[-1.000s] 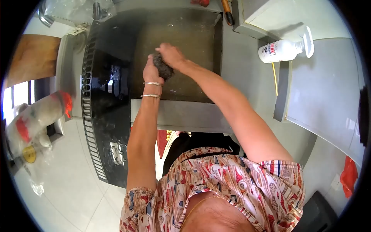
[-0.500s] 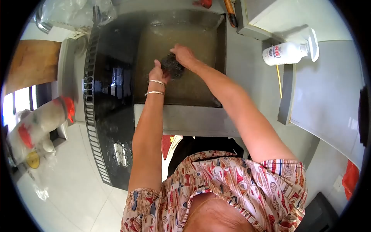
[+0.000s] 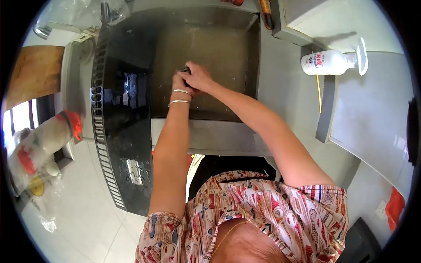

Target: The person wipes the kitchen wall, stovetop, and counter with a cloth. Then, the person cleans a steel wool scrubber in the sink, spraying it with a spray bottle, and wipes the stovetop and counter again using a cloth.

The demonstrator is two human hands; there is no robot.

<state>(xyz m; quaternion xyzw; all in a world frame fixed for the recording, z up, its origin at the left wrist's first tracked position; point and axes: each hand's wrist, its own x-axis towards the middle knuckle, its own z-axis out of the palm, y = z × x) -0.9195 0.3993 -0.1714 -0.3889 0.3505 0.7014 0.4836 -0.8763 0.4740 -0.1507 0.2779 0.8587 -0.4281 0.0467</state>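
Note:
My left hand [image 3: 180, 82] and my right hand [image 3: 198, 78] are pressed together over the basin [image 3: 223, 52], squeezing a dark cloth [image 3: 186, 70] between them. Only a small dark end of the cloth shows above the fingers; the rest is hidden in my grip. Both hands are closed. Two bracelets [image 3: 180, 101] circle my left wrist. Murky brownish water seems to cover the bottom of the basin.
A glossy black panel [image 3: 127, 114] with a slotted edge and wet patches lies left of the basin. On the right counter lies a white spray bottle [image 3: 326, 62]. Farther left hang plastic bags [image 3: 44, 140] beside a wooden board [image 3: 37, 70].
The cloth, bunched wide between my hands before, is now squeezed into a small wad. My right hand has come down and left against my left hand.

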